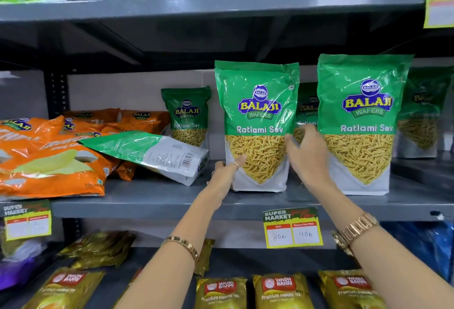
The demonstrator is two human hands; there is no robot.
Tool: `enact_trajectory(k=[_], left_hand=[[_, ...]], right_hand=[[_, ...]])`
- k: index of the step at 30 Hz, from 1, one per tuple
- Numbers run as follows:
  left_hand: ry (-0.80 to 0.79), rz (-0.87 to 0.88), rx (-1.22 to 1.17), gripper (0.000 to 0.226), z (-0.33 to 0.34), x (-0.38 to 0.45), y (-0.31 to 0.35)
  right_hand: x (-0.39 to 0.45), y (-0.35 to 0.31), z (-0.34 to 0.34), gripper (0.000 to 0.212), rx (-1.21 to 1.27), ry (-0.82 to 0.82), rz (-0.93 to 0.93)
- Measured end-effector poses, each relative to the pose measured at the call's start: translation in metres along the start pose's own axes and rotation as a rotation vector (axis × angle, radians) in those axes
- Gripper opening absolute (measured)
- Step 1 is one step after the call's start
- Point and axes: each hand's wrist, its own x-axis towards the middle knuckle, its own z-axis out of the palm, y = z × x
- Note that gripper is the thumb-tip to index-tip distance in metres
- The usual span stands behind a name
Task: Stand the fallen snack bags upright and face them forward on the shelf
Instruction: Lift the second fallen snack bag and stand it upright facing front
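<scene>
Standing near the shelf [172, 200] front edge, one green bag [256, 124] clasped between left hand [227, 171] and right hand [307, 154], five green bags upright, one fallen bag [152, 152] flat.

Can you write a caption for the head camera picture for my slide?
Both hands steady an upright green Ratlami Sev bag on the shelf; another green bag lies fallen.
</scene>
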Motion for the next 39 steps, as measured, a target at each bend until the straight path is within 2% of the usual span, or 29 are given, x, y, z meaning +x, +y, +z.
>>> enact_trajectory(k=[3,7,11,14,16,19,24,27,30,33,35,37,39], left_hand=[[-0.042,0.046,0.019,0.119,0.003,-0.001,-0.001],[-0.087,0.13,-0.07,0.104,0.003,0.007,-0.002],[-0.093,0.179,-0.086,0.09,0.002,0.014,-0.007],[-0.089,0.176,-0.097,0.093,0.002,0.017,-0.009],[-0.084,0.17,-0.091,0.095,0.002,0.017,-0.009],[-0.085,0.18,-0.078,0.086,0.002,0.018,-0.009],[-0.1,0.177,-0.082,0.053,0.001,0.014,-0.007],[-0.073,0.171,-0.08,0.059,0.002,0.013,-0.009],[-0.045,0.147,-0.058,0.074,0.002,0.007,-0.005],[0.077,0.166,-0.191,0.074,-0.002,-0.001,0.002],[0.281,0.254,-0.243,0.051,-0.009,-0.011,0.002],[0.534,0.377,-0.174,0.021,-0.019,-0.02,-0.003],[0.768,0.426,-0.12,0.01,-0.033,-0.028,-0.01]], right_hand=[[0.027,-0.027,-0.005,0.029,-0.049,0.129,-0.293],[0.07,-0.061,-0.005,0.033,-0.168,0.135,-0.524],[0.111,-0.077,0.003,0.044,-0.404,0.008,-0.54],[0.129,-0.08,0.011,0.04,-0.548,-0.058,-0.51],[0.136,-0.086,0.007,0.035,-0.541,-0.096,-0.495],[0.145,-0.1,-0.004,0.027,-0.513,0.014,-0.571],[0.142,-0.102,-0.004,0.023,-0.476,0.042,-0.568],[0.138,-0.095,-0.003,0.025,-0.37,0.04,-0.538],[0.128,-0.093,-0.003,0.026,-0.288,0.119,-0.587],[0.111,-0.093,-0.002,0.026,-0.226,0.195,-0.671],[0.094,-0.093,0.002,0.027,-0.184,0.233,-0.721],[0.077,-0.093,0.008,0.025,-0.122,0.252,-0.74],[0.06,-0.096,0.015,0.022,-0.05,0.219,-0.74]])
